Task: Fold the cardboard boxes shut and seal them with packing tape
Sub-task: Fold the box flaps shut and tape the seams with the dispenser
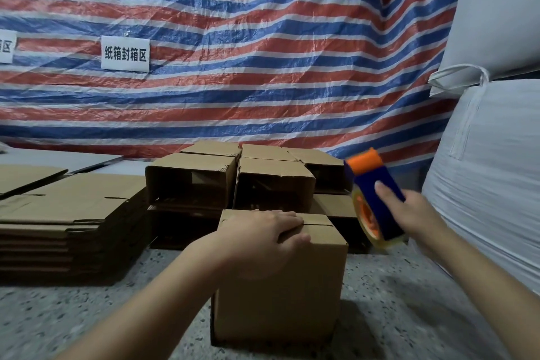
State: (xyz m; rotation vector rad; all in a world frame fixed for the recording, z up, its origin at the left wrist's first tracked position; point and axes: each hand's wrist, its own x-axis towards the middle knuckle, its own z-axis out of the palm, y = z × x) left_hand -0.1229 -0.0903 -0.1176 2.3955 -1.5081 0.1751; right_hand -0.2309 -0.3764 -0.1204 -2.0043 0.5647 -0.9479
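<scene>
A brown cardboard box (292, 286) stands on the speckled floor in front of me, its top flaps folded shut with the seam showing. My left hand (263, 238) lies flat on the top, fingers over the seam, pressing the flaps down. My right hand (409, 212) grips a blue and orange tape dispenser (377, 199) with a roll of clear tape, held in the air just right of the box's top corner, apart from it.
Several open-ended boxes (233, 181) are stacked behind the box. A pile of flat cardboard (67, 225) lies at the left. Large white sacks (491, 169) fill the right side. A striped tarp (233, 52) with paper signs hangs behind.
</scene>
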